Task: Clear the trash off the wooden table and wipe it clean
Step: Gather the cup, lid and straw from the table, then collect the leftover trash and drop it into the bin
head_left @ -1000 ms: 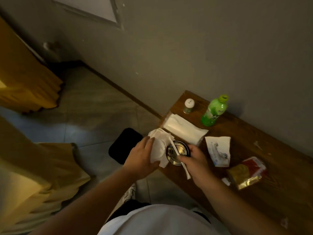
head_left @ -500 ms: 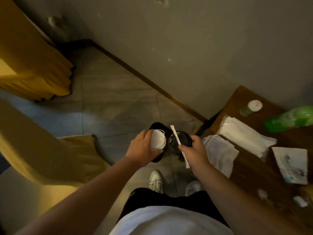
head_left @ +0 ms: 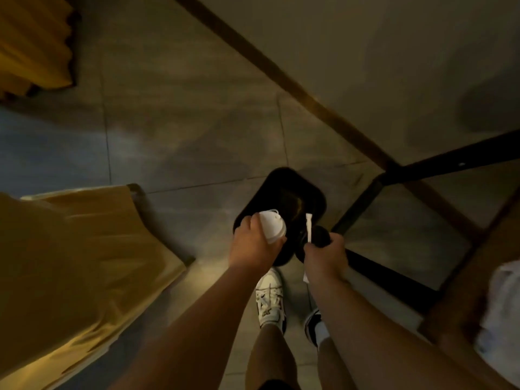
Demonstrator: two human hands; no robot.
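- Over the black bin (head_left: 292,192) on the floor, we hold the trash in both hands: a wad of white tissue (head_left: 271,226) in our left hand (head_left: 251,246), and a small dark round dish (head_left: 319,237) with a thin white paper-wrapped stick (head_left: 309,228) in our right hand (head_left: 326,257).
- We judge the tissue to be light and soft; it will crush under any grip, so a loose curl of the fingers around its middle is enough, and it should fall free once we let go.
- The stick looks light and thin, likely to slip or bend; we pinch it against the dish rather than grip it alone. The dish seems rigid and the heavier piece, best held by its rim.
- Our left hand is closed around the tissue, knuckles up, just above the near rim of the bin.
- Our right hand is closed on the dish and stick, thumb side toward the bin, at its right edge.
- Both forearms reach forward and down, close together, above our white shoes (head_left: 270,296).
- At the right edge, a corner of the wooden table (head_left: 478,271) shows, with something white (head_left: 503,313) lying on it; its black frame (head_left: 360,204) stands beside the bin. A yellow cloth (head_left: 70,263) lies to the left.
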